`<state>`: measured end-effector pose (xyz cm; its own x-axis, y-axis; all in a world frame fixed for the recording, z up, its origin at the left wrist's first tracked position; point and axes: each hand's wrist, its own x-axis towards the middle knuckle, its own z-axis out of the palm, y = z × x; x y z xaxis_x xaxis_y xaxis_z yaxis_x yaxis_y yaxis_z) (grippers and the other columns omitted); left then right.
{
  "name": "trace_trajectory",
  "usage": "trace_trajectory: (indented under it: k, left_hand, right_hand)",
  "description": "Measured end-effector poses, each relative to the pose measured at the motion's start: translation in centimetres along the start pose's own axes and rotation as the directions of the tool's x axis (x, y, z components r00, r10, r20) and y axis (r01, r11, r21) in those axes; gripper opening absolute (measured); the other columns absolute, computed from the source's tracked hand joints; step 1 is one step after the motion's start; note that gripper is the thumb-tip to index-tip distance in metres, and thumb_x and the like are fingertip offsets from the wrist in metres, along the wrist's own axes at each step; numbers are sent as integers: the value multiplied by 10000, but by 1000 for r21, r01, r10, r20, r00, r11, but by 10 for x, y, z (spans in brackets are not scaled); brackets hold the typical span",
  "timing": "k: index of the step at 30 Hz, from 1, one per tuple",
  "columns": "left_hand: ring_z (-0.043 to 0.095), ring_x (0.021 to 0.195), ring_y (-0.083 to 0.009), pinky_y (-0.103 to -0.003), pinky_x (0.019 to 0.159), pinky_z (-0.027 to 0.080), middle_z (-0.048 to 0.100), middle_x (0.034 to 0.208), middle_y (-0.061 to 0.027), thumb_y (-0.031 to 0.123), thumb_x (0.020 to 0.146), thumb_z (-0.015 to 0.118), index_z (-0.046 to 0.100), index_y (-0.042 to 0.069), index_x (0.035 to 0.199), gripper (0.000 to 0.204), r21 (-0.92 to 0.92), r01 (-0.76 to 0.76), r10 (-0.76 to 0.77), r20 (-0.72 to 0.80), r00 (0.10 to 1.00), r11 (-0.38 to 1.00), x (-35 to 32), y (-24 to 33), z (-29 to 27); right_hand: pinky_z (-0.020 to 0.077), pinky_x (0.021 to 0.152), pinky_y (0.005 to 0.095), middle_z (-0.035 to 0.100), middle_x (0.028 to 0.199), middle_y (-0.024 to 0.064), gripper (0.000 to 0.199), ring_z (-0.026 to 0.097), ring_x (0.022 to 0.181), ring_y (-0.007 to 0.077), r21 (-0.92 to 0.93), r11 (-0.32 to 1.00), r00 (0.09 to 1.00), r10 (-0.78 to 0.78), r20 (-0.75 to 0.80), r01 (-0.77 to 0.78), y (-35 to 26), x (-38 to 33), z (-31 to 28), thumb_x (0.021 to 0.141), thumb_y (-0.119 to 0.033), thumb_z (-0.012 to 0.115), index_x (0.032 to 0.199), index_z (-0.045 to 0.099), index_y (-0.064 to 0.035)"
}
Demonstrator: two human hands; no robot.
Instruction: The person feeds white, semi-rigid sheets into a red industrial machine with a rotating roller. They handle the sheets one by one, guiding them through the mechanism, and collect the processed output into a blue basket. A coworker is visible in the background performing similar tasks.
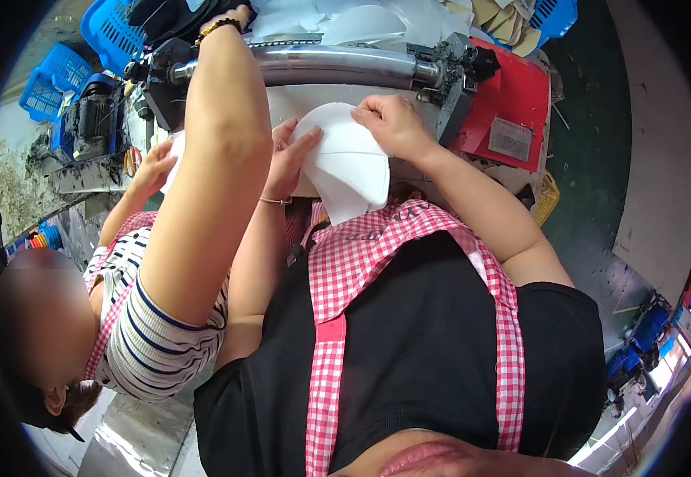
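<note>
In front of my chest I hold white curved sheet pieces [349,155], with a rounded top edge and a narrower end hanging toward my checked apron. They seem to overlap, though I cannot tell how many there are. My left hand [288,159] grips their left edge, its thumb lying on the front face. At the upper right edge, my right hand [393,126] pinches the white material between thumb and fingers. Just beyond both hands lies a machine's shiny metal roller [337,65], which neither hand touches.
At my left, a co-worker's arm [230,135] reaches across over the roller's left end; their other hand [154,165] holds something white. Beyond the roller lie white sheets [369,25] and blue baskets [115,36]. A red panel [504,99] stands right, near a yellow basket [548,199].
</note>
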<state>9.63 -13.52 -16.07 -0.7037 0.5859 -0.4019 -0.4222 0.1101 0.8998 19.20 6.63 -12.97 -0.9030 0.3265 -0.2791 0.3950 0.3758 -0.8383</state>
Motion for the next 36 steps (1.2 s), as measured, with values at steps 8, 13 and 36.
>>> trace_trajectory:
  k: [8,13,36]
  left_hand:
    - [659,761,-111,-237,654,499,710,860,-52,267,1030,577,683,-27,1074,316,276,51,-9,-148,989,960,14,-2,2]
    - [663,896,-206,-280,854,485,716,959,-91,341,1046,530,677,4,1197,398,965,-206,538,89,838,161,-23,39,2]
    - [620,1070,-180,-354,933,503,625,1198,-64,310,1028,536,561,99,1280,330,-812,130,-266,-32,963,569,-118,98,57]
  right_hand:
    - [493,605,366,655,677,131,382,640,622,198,264,964,996,39,-82,-16,14,0,7,956,-366,642,863,637,4]
    - [488,651,460,646,730,226,447,654,685,372,-42,999,995,24,-94,-28,3,-7,3,970,-408,593,793,642,0]
    - [493,796,426,692,936,98,106,645,912,283,-607,533,655,-755,-27,589,-31,69,-31,740,-91,622,826,679,-115]
